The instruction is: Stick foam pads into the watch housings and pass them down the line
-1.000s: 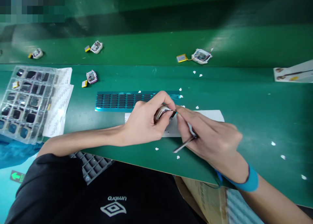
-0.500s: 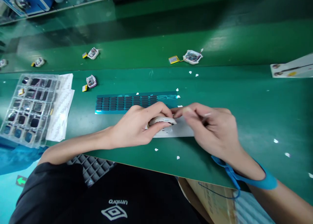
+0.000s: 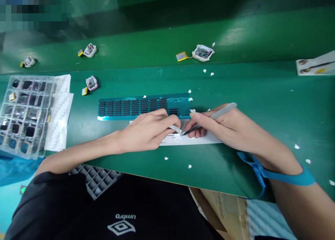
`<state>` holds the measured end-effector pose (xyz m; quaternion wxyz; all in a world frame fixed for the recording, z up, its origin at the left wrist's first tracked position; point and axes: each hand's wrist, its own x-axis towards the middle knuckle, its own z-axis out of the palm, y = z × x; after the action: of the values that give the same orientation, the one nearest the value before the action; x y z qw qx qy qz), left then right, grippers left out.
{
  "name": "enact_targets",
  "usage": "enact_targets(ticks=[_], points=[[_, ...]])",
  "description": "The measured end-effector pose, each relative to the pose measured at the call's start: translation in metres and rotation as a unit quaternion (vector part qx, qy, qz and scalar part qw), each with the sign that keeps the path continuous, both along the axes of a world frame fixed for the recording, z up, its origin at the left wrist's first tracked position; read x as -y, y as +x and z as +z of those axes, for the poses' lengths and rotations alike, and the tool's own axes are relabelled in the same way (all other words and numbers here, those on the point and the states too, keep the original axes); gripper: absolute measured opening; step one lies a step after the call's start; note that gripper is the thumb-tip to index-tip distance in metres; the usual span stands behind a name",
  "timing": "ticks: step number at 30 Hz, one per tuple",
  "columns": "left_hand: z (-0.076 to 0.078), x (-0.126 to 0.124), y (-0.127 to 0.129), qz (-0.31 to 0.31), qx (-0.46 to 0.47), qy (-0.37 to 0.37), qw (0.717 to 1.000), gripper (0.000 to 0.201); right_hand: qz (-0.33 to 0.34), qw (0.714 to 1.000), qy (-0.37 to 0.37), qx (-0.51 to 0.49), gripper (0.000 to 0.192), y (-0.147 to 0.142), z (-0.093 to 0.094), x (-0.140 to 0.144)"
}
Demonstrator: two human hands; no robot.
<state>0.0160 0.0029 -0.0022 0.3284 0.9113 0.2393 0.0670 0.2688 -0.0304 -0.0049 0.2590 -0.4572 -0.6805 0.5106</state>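
Two grips at work: my left hand (image 3: 146,130) pinches the small part (image 3: 175,129) over the white card (image 3: 193,138) on the table (image 3: 261,103), right hand (image 3: 222,126) pinching tweezers (image 3: 209,118) whose tip could skid and scratch it.

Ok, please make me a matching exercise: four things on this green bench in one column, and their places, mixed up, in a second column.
Things:
1. tweezers
2. clear tray
3. blue strip sheet
4. white paper

Places:
A. at the far left edge of the bench
B. under both hands
C. in the right hand, tip meeting the small piece held by the left hand
D. just beyond the left hand's fingers

Pairs: 1-C, 2-A, 3-D, 4-B
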Motion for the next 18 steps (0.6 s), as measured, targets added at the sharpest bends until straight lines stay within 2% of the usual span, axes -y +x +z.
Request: enact_targets(ticks=[5,11,15,18], points=[[-0.002,-0.001,0.000,-0.009,-0.002,-0.007,1.000,0.025,0.023,0.999,-0.018,-0.024,0.054,-0.004,-0.006,0.003],[-0.004,-0.002,-0.001,-0.010,0.002,-0.001,1.000,0.024,0.059,0.997,-0.057,-0.003,0.056,-0.006,0.001,-0.001],[-0.007,-0.005,0.000,-0.004,0.022,-0.031,0.999,0.023,-0.009,0.994,-0.097,-0.045,0.054,-0.005,0.008,-0.002],[-0.009,-0.004,0.003,0.020,0.056,-0.067,0.996,0.020,-0.111,0.989,-0.059,-0.073,0.047,-0.004,0.011,0.001]])
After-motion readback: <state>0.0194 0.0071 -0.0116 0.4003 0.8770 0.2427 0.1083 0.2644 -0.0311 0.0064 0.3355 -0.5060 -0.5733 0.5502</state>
